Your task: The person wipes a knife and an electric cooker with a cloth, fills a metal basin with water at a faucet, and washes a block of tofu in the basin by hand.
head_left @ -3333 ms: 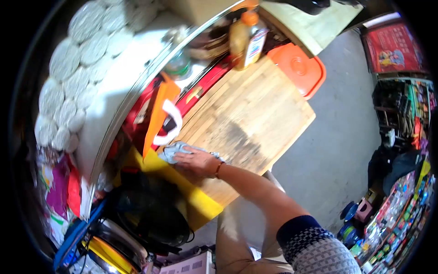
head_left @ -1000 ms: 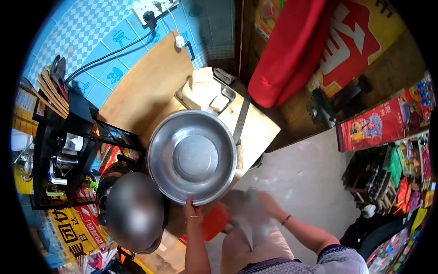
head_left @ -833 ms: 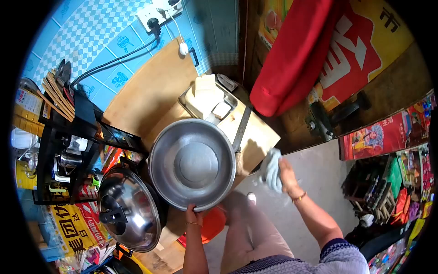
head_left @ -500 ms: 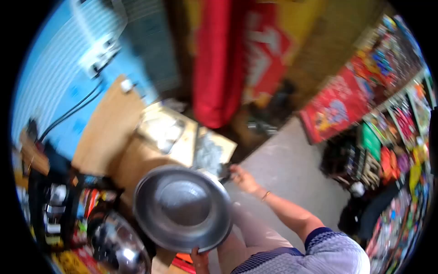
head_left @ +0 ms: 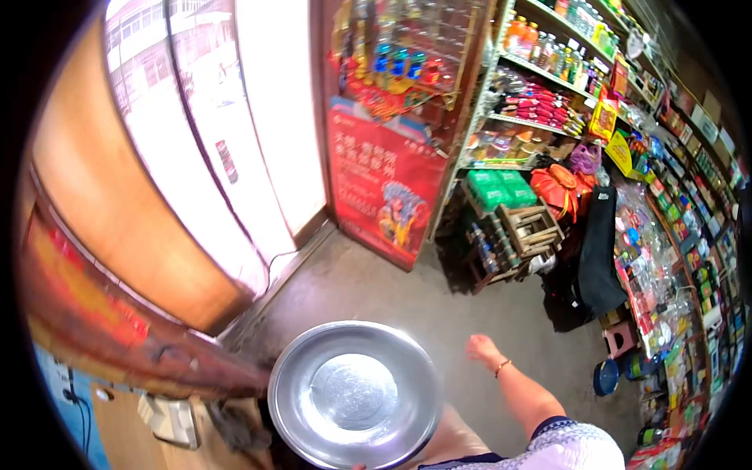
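Observation:
A round, shiny metal basin (head_left: pixel 301 364) with a wide rim is held low in front of me, its hollow side facing up with nothing in it. Of my left hand (head_left: pixel 358 467) only a bit of finger shows, gripping the basin's near rim at the bottom edge of the view; the rest is hidden beneath. My right hand (head_left: pixel 484 352), with a thin bracelet at the wrist, hangs over the floor to the right of the basin, apart from it. Its fingers look loosely curled, with nothing seen in them.
Ahead, a doorway (head_left: pixel 270 102) lets in bright light beside a red poster (head_left: pixel 384 184). Shelves of bottles (head_left: pixel 548 51) and packets line the right, with a wooden stool (head_left: pixel 533 231) and a blue tub (head_left: pixel 605 377) on the floor. A wooden table (head_left: pixel 129 439) is at lower left.
The view has swung from the table to the doorway. The basin has come along in my left hand. My right hand has moved away from a dark item near the table's edge.

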`<state>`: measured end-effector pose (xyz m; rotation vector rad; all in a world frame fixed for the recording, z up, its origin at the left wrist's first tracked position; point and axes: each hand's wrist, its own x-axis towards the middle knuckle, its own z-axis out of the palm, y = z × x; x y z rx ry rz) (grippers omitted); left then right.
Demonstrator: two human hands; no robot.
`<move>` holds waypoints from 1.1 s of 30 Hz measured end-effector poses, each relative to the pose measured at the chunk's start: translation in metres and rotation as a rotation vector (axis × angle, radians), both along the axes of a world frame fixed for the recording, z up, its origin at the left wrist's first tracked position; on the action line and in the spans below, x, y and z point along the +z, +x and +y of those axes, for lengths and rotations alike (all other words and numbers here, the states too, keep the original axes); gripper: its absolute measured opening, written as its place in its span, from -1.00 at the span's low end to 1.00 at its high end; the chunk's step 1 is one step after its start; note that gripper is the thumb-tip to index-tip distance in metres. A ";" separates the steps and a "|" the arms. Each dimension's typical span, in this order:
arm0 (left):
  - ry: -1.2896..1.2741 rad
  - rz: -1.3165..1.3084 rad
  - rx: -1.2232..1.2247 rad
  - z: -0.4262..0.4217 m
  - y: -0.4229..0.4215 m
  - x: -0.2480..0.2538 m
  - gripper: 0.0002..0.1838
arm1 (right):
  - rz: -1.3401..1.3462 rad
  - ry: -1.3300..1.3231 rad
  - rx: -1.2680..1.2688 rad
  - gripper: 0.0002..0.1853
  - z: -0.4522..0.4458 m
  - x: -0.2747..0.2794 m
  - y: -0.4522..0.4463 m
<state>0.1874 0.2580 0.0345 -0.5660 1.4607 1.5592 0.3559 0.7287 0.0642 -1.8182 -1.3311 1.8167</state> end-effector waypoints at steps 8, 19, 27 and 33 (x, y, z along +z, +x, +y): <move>0.188 0.264 -0.165 0.301 0.014 0.038 -0.65 | 0.520 0.690 0.123 -0.37 0.326 0.219 -0.105; 0.081 -0.034 -0.545 0.574 -0.003 0.039 -0.57 | 0.521 0.897 -0.058 -0.50 0.509 0.317 -0.266; 0.273 -0.011 -0.900 0.729 -0.018 0.062 -0.54 | 0.416 0.943 0.112 -0.49 0.467 0.300 -0.258; 0.106 -0.112 -0.689 0.838 -0.071 0.010 -0.57 | 0.736 0.825 0.744 -0.49 0.447 0.296 -0.245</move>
